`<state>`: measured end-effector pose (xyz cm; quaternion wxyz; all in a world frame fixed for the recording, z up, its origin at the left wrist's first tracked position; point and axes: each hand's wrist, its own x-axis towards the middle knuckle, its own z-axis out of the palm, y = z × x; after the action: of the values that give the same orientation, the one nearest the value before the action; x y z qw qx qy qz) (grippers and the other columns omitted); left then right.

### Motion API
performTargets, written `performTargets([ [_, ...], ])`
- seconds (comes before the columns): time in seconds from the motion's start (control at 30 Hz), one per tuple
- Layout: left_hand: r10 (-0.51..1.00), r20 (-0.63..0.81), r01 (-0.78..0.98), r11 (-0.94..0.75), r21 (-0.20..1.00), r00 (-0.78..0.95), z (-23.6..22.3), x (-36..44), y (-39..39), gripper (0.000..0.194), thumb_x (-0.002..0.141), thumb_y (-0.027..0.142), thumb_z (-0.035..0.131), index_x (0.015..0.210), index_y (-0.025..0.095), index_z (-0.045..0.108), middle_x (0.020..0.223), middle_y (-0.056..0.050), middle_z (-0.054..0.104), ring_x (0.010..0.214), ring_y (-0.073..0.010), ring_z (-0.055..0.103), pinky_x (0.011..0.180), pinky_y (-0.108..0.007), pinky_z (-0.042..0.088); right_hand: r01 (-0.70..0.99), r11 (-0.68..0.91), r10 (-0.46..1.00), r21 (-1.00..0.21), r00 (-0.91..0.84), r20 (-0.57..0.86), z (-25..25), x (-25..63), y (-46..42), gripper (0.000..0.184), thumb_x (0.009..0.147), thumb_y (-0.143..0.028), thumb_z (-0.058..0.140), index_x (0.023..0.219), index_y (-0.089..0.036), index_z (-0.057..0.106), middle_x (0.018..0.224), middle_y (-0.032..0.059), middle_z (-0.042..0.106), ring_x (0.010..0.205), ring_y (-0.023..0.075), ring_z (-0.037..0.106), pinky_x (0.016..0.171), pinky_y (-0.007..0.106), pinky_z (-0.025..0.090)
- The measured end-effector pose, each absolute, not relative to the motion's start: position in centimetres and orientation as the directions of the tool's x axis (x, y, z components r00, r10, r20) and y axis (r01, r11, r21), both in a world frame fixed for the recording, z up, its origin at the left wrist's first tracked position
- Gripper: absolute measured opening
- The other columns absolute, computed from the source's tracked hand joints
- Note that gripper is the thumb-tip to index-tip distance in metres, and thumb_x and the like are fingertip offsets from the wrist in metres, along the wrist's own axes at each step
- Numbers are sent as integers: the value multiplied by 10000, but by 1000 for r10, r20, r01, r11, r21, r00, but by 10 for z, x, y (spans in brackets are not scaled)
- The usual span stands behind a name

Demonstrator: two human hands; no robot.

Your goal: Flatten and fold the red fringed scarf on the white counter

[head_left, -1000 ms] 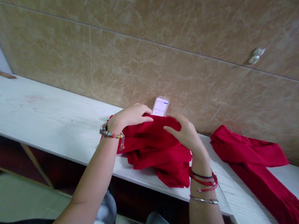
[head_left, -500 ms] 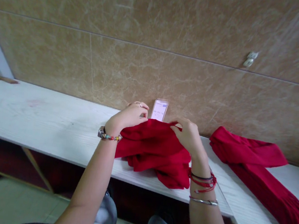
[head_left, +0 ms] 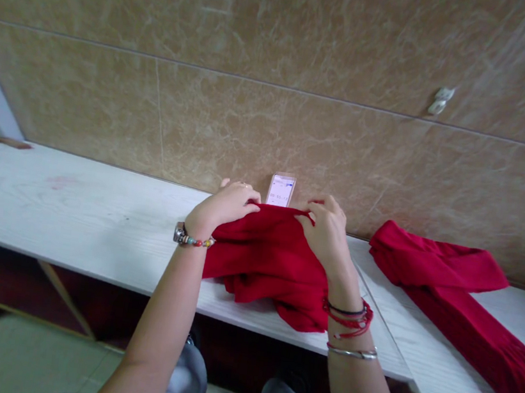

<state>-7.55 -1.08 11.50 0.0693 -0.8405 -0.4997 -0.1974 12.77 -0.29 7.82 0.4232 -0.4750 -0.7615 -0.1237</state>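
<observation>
Indoor room; home, shop or office could not be told. Brown marble-patterned wall (head_left: pixel 228 127) carried a small white fitting (head_left: pixel 441 101). Along it ran a white wood-grain counter (head_left: pixel 72 204) with open dark-red compartments (head_left: pixel 66 293) beneath, above a pale tiled floor (head_left: pixel 29 353).

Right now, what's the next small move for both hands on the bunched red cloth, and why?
I'd probably lift the red cloth slightly by its far edge: the left hand and right hand appear to pinch that edge, roughly straight between them, while the nearer part lies bunched on the white surface.
</observation>
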Motion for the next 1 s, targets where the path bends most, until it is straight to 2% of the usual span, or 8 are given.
performTargets([
  [0.17,683,586,852,-524,-22,435,111,-59,-14,122,786,200,547,759,196,666,1237,-55,471,1209,-258,321,1028,-526,75,825,554,608,-113,-308,732,76,111,-13,208,751,-272,564,947,-238,624,1254,109,438,1172,323,349,910,590,278],
  [0.27,660,599,840,-541,-38,453,110,-54,-17,103,756,178,577,729,205,672,1346,-35,370,1286,-267,198,1041,-536,52,826,549,620,-127,-301,724,77,102,-15,158,770,-177,493,820,-212,639,1212,104,478,1177,297,354,945,589,236],
  [0.37,703,557,840,-542,16,442,106,-59,-13,71,739,202,604,718,206,671,1390,-25,319,1308,-286,149,1039,-557,55,829,536,611,-156,-254,750,81,104,-16,202,737,-93,450,740,-191,627,1144,107,515,1138,274,396,966,563,226],
  [0.47,737,502,819,-566,94,452,100,-64,-4,75,733,247,627,792,221,665,1418,-10,280,1315,-290,138,1042,-548,104,820,549,581,-160,-236,779,84,109,-17,223,695,-58,438,724,-187,617,1125,107,518,1107,266,419,959,537,252],
  [0.57,708,545,783,-605,143,448,98,-60,1,244,744,247,628,987,243,612,1415,-23,293,1315,-254,167,1053,-495,166,810,570,555,-134,-260,790,84,111,-18,236,678,-54,436,734,-194,618,1112,100,520,1089,267,428,943,526,274],
  [0.63,678,547,743,-654,143,491,99,-55,2,293,747,230,627,1038,241,593,1412,-32,302,1313,-235,184,1061,-448,192,803,584,538,-122,-270,798,83,112,-17,241,674,-54,437,735,-195,623,1107,97,520,1079,266,432,928,511,297],
  [0.77,669,515,729,-674,118,536,102,-50,-1,122,773,168,580,842,212,670,1379,-17,360,1314,-239,186,1078,-409,185,792,597,527,-125,-270,806,83,115,-14,209,687,-82,456,713,-195,630,1093,95,523,1068,271,439,905,505,324],
  [1.0,765,426,785,-594,177,482,102,-73,0,105,753,253,629,706,170,673,1342,-48,391,1305,-284,194,1065,-441,203,835,514,588,-196,-177,789,86,150,-8,148,724,-142,498,705,-201,632,1026,96,543,991,267,495,874,503,361],
])
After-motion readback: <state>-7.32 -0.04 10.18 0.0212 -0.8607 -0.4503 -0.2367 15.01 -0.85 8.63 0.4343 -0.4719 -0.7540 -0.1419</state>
